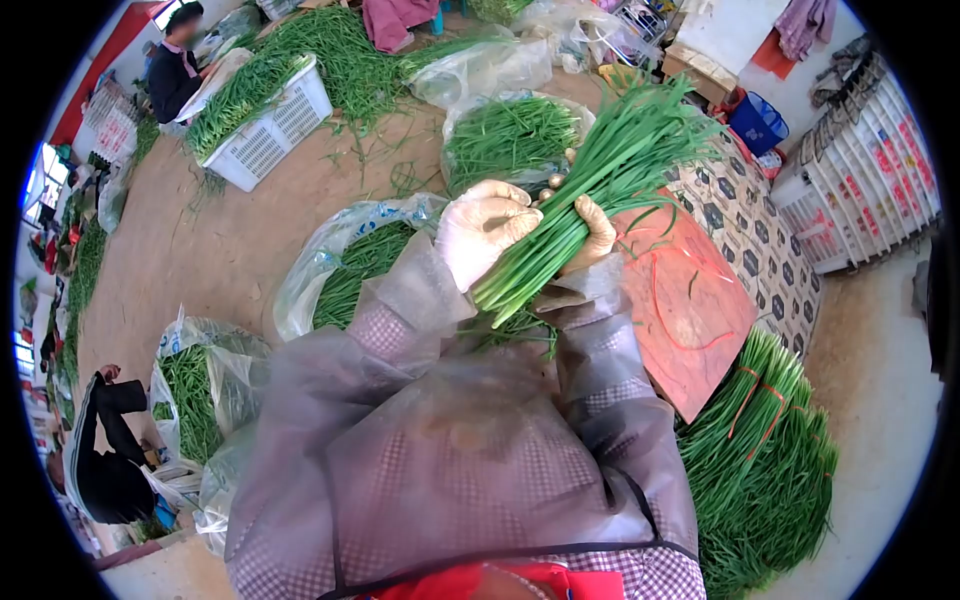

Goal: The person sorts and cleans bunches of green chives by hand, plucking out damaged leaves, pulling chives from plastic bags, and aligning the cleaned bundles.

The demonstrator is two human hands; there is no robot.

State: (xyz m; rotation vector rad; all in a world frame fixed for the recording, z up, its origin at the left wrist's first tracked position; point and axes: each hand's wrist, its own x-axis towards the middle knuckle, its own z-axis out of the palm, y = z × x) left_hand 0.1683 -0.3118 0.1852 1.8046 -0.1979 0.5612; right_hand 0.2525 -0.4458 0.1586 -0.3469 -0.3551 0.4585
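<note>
Grip of the right hand (pixel 598 238) is closed around a bunch of green stalks (pixel 605 165), with the thumb laid across the front. Glove-covered fingers of the left hand (pixel 487 230) are bent against the bunch's left side; whether any stalk is pinched there cannot be told. The bunch is held aloft in front of the chest, tilted, with its pale ends directed toward the body.

The surroundings are listed by descending size. Bare floor (pixel 220 220) is exposed to the left. At the right, a wall is lined by stacked white crates (pixel 860 170). Loose greens (pixel 330 50) are heaped at the far side, beside a filled white basket (pixel 265 130), near which a person (pixel 172 80) is seated. A second person (pixel 105 455) is seen at the lower left. Tied greens (pixel 760 480) are piled next to the right sleeve. A patterned surface (pixel 770 265) is partly covered by a reddish board (pixel 690 315), whose left edge is obscured by the right sleeve (pixel 600 320). Clear bags of greens are placed near the left (pixel 305 265) and farther left (pixel 240 375); the nearer is partly blocked by the left sleeve (pixel 400 290). A blue bucket (pixel 757 122) is positioned beyond the patterned surface. Red bands (pixel 768 420) are fastened around the tied greens.
</note>
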